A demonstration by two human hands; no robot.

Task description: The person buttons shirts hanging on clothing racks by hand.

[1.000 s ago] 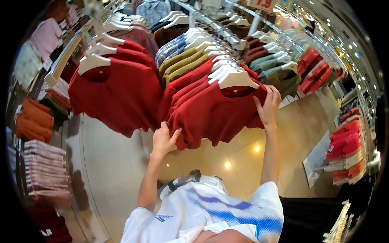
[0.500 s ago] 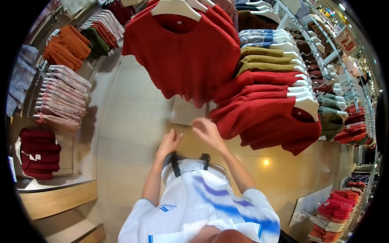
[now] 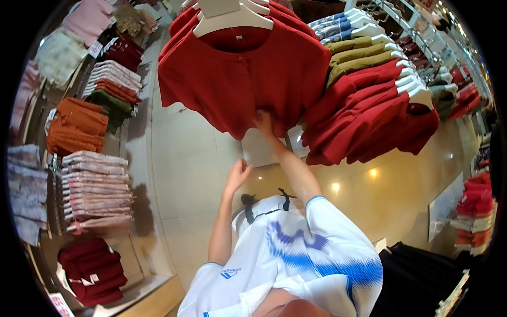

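A red short-sleeved shirt (image 3: 222, 79) with a buttoned front hangs facing me on a white hanger (image 3: 232, 22). At its lower hem, my right hand (image 3: 265, 126) is closed on the cloth, fingertips partly hidden against the fabric. My left hand (image 3: 238, 173) is held lower, over the floor and apart from the shirt, with its fingers curled together. What they hold, if anything, cannot be made out. More red shirts (image 3: 364, 113) hang sideways to the right of my right hand.
Olive shirts (image 3: 359, 55) and patterned blue ones hang behind the red row. At left a wall rack carries pink patterned garments (image 3: 97, 190), an orange top (image 3: 79, 127) and a dark red top (image 3: 92, 272). Black garments (image 3: 417, 280) lie low at right. Tiled floor (image 3: 185, 174) runs between.
My right hand has moved up and forward from in front of my body to the hanging red shirt's hem. My left hand stays low with fingers curled. The view has turned to the left.
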